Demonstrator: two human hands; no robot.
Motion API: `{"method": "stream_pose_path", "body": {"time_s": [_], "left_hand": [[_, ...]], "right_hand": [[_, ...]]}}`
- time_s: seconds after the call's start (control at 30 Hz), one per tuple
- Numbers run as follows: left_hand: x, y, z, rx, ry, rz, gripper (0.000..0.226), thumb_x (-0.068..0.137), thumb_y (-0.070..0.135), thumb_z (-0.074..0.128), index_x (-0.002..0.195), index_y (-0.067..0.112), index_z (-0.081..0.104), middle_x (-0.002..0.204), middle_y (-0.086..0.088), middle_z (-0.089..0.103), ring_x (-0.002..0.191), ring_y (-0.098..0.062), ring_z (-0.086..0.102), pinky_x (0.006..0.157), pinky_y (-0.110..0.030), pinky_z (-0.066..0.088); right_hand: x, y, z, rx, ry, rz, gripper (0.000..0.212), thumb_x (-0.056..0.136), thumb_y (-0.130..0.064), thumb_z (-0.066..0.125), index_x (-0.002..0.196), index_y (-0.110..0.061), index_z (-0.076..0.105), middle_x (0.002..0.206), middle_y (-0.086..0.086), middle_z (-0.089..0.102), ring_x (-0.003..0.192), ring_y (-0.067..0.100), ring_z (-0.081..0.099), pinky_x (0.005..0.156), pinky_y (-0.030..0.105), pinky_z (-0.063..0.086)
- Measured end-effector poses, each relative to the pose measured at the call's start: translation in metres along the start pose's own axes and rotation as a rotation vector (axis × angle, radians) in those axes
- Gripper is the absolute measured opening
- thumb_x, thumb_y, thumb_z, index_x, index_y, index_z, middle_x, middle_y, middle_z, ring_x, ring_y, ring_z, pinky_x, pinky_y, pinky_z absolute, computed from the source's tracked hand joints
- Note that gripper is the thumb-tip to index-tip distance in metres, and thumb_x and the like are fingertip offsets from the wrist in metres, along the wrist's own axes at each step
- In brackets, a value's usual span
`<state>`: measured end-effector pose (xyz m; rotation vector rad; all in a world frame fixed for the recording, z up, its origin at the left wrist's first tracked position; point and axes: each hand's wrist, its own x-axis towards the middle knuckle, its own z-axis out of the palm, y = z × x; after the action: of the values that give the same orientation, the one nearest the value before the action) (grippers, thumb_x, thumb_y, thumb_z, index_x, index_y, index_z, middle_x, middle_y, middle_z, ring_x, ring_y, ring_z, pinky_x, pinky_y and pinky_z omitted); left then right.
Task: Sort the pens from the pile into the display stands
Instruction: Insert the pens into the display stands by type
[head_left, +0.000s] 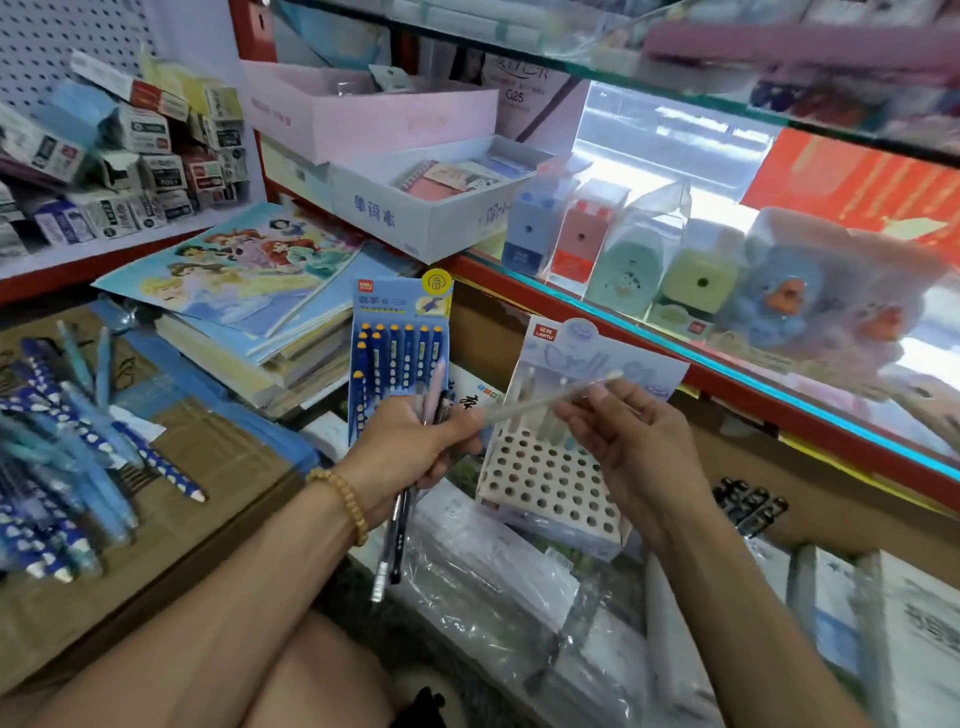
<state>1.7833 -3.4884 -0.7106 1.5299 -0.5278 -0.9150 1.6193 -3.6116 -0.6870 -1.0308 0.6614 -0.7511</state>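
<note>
While the right hand (618, 441) pinches a translucent pen (550, 402) above the perforated pale stand (545, 483), the left hand (415, 447) grips a pen bundle (397, 525); misaligned insertion may tip the stand.

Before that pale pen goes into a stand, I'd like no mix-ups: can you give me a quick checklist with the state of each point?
1. Pale translucent pen held: ok, the right hand pinches it by the fingertips.
2. Matching stand: ok, the pale blue stand behind it already holds similar pale pens.
3. Free holes: ok, most of the white perforated grid is open.
4. Pen aligned to a hole: not ok, it lies nearly level above the stand.
5. Left hand secure: ok, it grips a bundle of pens.
6. Dark blue stand full or not: cannot tell.
</note>
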Motion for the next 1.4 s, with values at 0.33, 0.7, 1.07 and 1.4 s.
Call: {"method": "stream_pose_path", "body": {"time_s": [0.33, 0.7, 1.07, 1.4], "left_hand": [[0.011, -0.001, 0.024, 0.149, -0.141, -0.035, 0.024, 0.088, 0.029, 0.069, 0.084, 0.005, 0.068, 0.071, -0.008, 0.073, 0.04, -0.009, 0.044, 0.037, -0.019, 0.033], [0.018, -0.001, 0.011, -0.041, 0.005, -0.053, 0.021, 0.097, 0.021, 0.056, 0.084, 0.011, 0.069, 0.053, 0.002, 0.052, 0.04, -0.008, 0.044, 0.039, -0.018, 0.034], [0.017, -0.002, 0.01, -0.077, 0.017, -0.016, 0.024, 0.101, 0.023, 0.05, 0.096, 0.006, 0.066, 0.051, 0.006, 0.044, 0.043, -0.009, 0.045, 0.041, -0.02, 0.036], [0.02, 0.005, -0.002, -0.357, 0.278, 0.015, 0.029, 0.101, 0.027, 0.049, 0.077, 0.012, 0.055, 0.048, 0.005, 0.04, 0.041, -0.011, 0.039, 0.038, -0.021, 0.032]], "right_hand": [[0.007, -0.012, -0.029, -0.301, 0.237, -0.25, 0.008, 0.09, -0.009, 0.067, 0.094, -0.002, 0.069, 0.08, 0.011, 0.074, 0.073, 0.018, 0.072, 0.067, 0.023, 0.059], [0.045, 0.025, -0.028, -0.994, 0.327, -0.384, 0.006, 0.091, -0.017, 0.068, 0.085, -0.016, 0.07, 0.076, -0.006, 0.07, 0.073, 0.01, 0.068, 0.069, 0.031, 0.059], [0.065, 0.054, -0.015, -1.153, 0.227, -0.334, 0.026, 0.091, -0.014, 0.067, 0.065, -0.016, 0.065, 0.06, 0.0, 0.064, 0.058, 0.016, 0.062, 0.059, 0.034, 0.052], [0.026, 0.043, 0.017, -1.015, 0.072, -0.386, 0.025, 0.092, -0.028, 0.067, 0.068, -0.027, 0.064, 0.062, -0.008, 0.063, 0.055, 0.0, 0.057, 0.053, 0.014, 0.043]]}}
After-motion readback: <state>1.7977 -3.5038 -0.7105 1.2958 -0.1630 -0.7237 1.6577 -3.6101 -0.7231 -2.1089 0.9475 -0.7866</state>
